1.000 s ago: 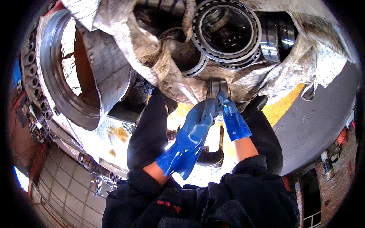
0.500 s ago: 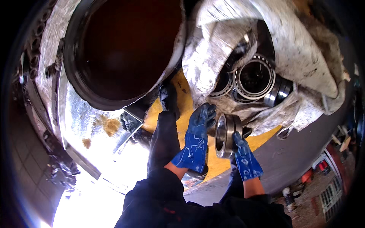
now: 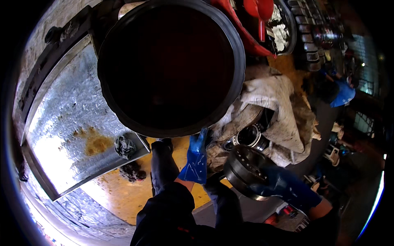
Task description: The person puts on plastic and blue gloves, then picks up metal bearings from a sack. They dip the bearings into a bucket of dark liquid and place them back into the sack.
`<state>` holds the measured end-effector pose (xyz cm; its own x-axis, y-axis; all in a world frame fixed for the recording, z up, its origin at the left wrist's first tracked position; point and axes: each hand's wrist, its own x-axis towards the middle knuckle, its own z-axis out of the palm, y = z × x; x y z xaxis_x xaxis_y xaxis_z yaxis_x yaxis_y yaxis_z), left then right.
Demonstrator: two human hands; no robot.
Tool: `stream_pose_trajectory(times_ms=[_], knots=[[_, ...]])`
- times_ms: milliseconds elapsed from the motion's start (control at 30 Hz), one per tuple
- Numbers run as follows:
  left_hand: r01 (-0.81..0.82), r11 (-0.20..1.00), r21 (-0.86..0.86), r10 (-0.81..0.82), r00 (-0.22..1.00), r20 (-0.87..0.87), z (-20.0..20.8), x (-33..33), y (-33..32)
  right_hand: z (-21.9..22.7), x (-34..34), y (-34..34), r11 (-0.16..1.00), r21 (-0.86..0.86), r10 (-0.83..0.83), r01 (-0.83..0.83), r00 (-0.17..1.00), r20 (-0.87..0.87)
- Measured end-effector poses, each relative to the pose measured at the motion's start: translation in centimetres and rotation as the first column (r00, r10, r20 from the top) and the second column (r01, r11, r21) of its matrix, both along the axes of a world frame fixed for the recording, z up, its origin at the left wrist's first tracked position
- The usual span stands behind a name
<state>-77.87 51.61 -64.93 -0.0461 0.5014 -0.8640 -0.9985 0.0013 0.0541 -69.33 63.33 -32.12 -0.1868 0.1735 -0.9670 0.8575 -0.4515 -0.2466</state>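
Note:
My right hand (image 3: 283,184), in a blue rubber glove, grips a thick dark metal bearing (image 3: 242,174) from its right side. The bearing is tilted, and a row of small round marks or holes shows on its upper face. My left hand (image 3: 197,153), gloved in the same blue, reaches up to the near rim of a large dark drum (image 3: 170,132), fingers stretched out and empty as far as I can see. Beyond the bearing, more bearing rings (image 3: 250,135) lie in a dirty white cloth sack (image 3: 275,92).
A metal tray (image 3: 78,110) with brown stains and a crumpled dark rag (image 3: 125,147) fills the left side. At the back stands a red container (image 3: 242,33) with a red funnel (image 3: 260,10). A person in blue (image 3: 342,93) is at the far right.
My right hand has come up and right with the bearing, which appears larger. The left hand has moved from beside the bearing to the drum rim. My view has turned, showing more of the tray.

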Motion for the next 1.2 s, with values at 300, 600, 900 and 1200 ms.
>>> stream_pose_trajectory(times_ms=[300, 600, 900, 1200], knots=[[-0.192, 0.980, -0.047, 0.192, 0.868, 0.457, -0.2, -5.1, 0.5, -8.0, -26.6, 13.3, 0.421, 0.098, 0.899, -0.902, 0.400, -0.179], [-0.222, 0.973, -0.067, 0.196, 0.629, 0.752, 1.1, -5.9, -0.1, -19.5, -42.5, 19.6, -0.051, 0.451, 0.984, -0.891, 0.032, 0.174], [-0.149, 0.971, -0.189, 0.240, 0.666, 0.706, 0.8, -4.8, 1.2, -29.3, -47.5, 22.9, -0.072, 0.605, 0.994, -0.793, -0.005, 0.111], [0.038, 0.902, -0.430, 0.248, 0.769, 0.590, 1.5, -5.3, 2.1, -27.0, -48.2, 23.5, -0.154, 0.714, 0.981, -0.683, -0.021, 0.191]])
